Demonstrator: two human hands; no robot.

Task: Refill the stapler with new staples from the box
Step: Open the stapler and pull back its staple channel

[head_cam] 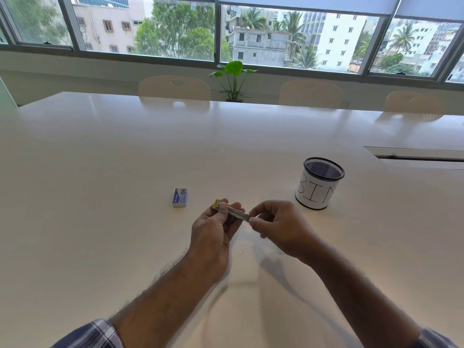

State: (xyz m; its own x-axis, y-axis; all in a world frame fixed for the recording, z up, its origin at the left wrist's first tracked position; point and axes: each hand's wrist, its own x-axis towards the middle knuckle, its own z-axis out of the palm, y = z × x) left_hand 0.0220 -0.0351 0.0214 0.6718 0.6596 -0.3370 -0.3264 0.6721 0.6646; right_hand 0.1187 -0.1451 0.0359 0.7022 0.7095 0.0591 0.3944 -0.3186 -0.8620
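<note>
I see the stapler (232, 212) held above the bench (100, 172), lying long from left to right, yellow end left. Left hand (216, 227) fingers wrap it; right hand (278, 224) fingers pinch its tip. The staple box (180, 197) lies shut nearby. The mesh cup (319, 183) looks empty.

Office meeting room (long table (125, 151), chairs (173, 88))

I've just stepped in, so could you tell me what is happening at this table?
A person holds a small stapler above the white table: the left hand grips its yellow end, the right hand pinches the metal end. The staple box lies closed to the left, untouched. A mesh cup labelled BIN stands to the right.
</note>
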